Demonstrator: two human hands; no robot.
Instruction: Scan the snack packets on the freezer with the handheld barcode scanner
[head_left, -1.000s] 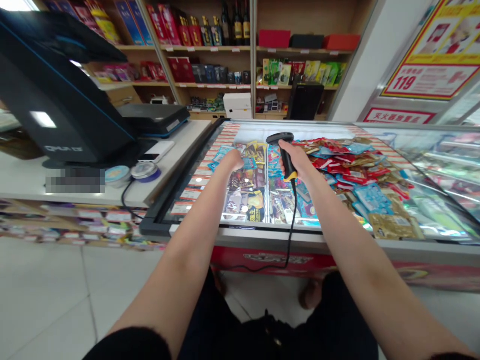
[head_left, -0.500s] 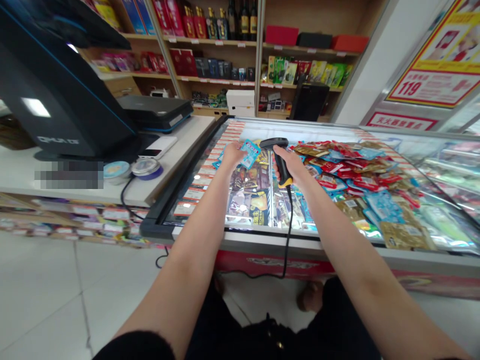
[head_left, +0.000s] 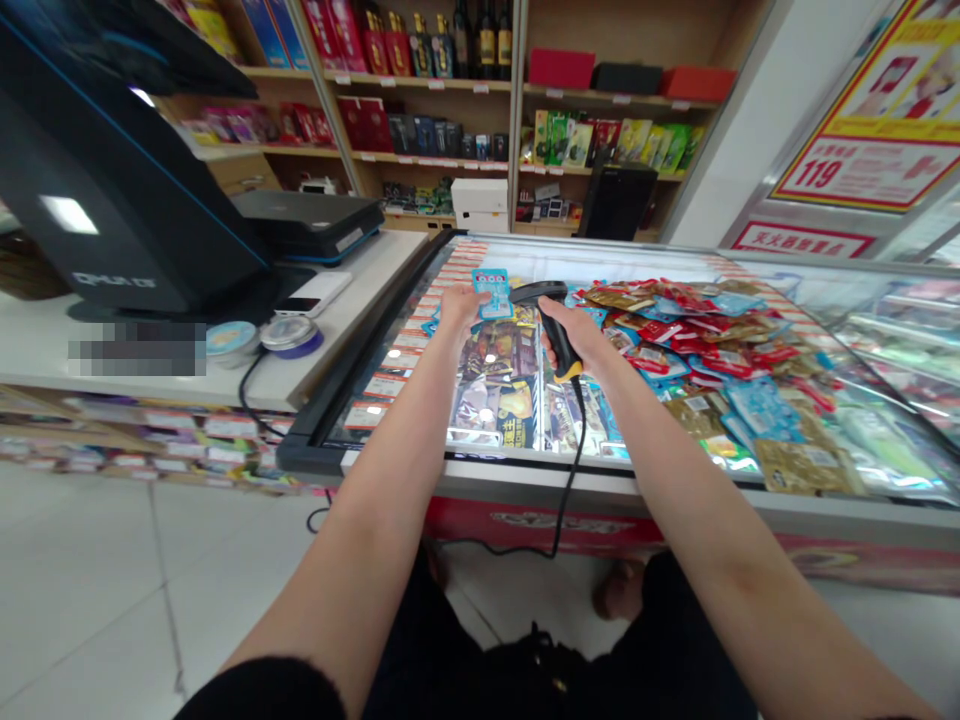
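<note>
Pinched in my left hand (head_left: 459, 304) is a small blue snack packet (head_left: 493, 292), held up over the glass top of a chest freezer (head_left: 517, 257). My right hand (head_left: 568, 333) is wrapped round the handle of a black and yellow barcode scanner (head_left: 559, 330). The scanner's head points left, close beside the packet. Its black cable (head_left: 575, 470) hangs down over the freezer's front edge. More blue packaging (head_left: 430, 326) lies partly hidden behind my left hand. To the right, a heap of red, blue and gold packets (head_left: 697, 335) covers the glass.
On the left a white counter (head_left: 330, 325) holds a black checkout terminal (head_left: 165, 200), a scale (head_left: 307, 222), a phone (head_left: 300, 304) and two lidded tubs (head_left: 291, 336). Shelves with bottles (head_left: 486, 45) and boxes stand behind the freezer. A fire notice (head_left: 855, 150) hangs at right.
The blue packet has been turned more upright in my left hand. My right hand has brought the scanner slightly left, tilting it.
</note>
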